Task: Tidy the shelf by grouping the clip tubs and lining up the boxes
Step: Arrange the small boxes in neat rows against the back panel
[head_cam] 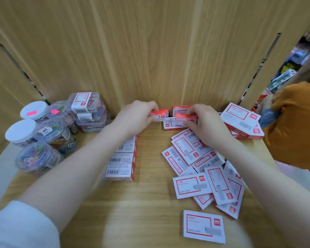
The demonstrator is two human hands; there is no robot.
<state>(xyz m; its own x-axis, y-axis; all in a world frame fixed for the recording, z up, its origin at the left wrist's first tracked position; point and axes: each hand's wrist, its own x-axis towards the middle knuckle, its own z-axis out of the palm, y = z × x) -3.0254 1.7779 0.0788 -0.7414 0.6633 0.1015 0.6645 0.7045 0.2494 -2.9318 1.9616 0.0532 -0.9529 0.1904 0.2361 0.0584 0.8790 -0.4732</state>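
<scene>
While both hands work at the back of the shelf (150,203), each holds one small red-and-white box: the left hand (136,116) pinches a box (159,114) by its end, and the right hand (204,120) has its fingers curled over another box (185,116) just beside it. Neither grip is spread; each is closed on its own box, and the two boxes stand near each other against the back panel (150,51).

The clip tubs (48,133) already sit together at the left, some round ones lying on their sides and a stack of square ones (89,111) behind them. A neat row of boxes (123,158) runs under the left forearm, while a loose heap of boxes (200,169) sprawls under the right forearm, and one stray box (203,223) lies alone near the front edge.

The likeliest trouble is the forearms. The left one passes right over the tidy row, so a lowered arm could probably knock it askew. The right one hangs above the heap and could scatter it further, perhaps toward the front edge. The tubs lying on their sides might roll if bumped, and the square stack looks easy to topple. A second person (293,126) stands close at the right, beside a pile of larger boxes (243,120), and could jostle that corner.
</scene>
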